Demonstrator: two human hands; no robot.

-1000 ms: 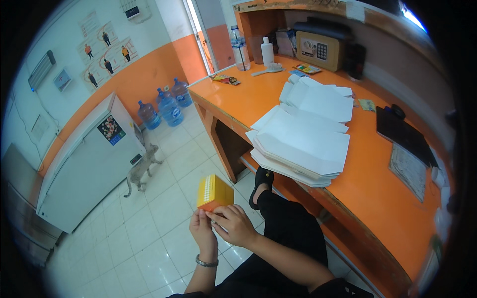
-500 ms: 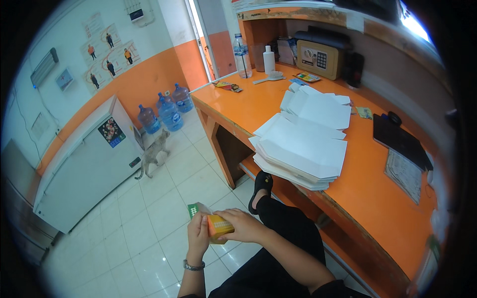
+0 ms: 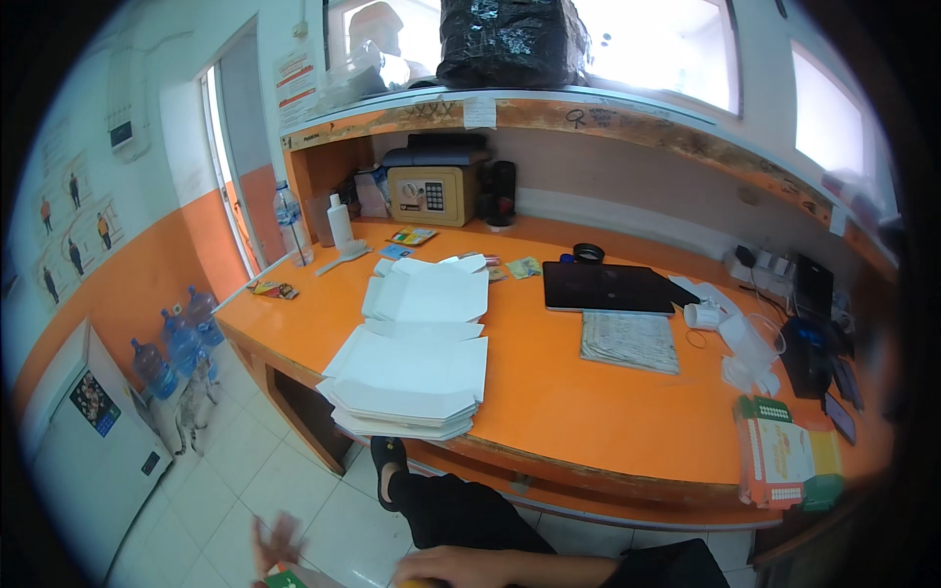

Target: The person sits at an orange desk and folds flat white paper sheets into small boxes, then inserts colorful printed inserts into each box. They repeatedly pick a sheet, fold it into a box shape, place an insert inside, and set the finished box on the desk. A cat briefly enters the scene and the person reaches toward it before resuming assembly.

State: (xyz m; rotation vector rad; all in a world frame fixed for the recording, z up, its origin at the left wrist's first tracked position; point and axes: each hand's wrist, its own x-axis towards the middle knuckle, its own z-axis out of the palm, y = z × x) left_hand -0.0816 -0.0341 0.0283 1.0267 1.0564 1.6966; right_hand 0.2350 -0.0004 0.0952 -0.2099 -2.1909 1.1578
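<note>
At the lower edge, my left hand [image 3: 278,545] is raised with its fingers spread and smeared by motion. Just below it shows a green and white flap [image 3: 285,578] of a small cardboard box. My right hand [image 3: 436,565] curls over a yellow part [image 3: 423,583] of the box, most of which is cut off by the picture's edge. A stack of white, unfolded cardboard box blanks [image 3: 407,367] lies on the orange desk [image 3: 549,412], beyond both hands.
More printed box blanks [image 3: 784,451] lie at the desk's right end. A laptop [image 3: 608,287], a paper pad [image 3: 628,342], a safe [image 3: 431,194] and a bottle [image 3: 291,223] stand or lie farther back. A cat [image 3: 193,407] is on the floor near large water jugs [image 3: 181,343] and a chest freezer [image 3: 93,461].
My view has swung right, bringing in the desk's right side. Both hands now sit at the lower edge. The left hand's fingers have spread from the box; the right still grips it.
</note>
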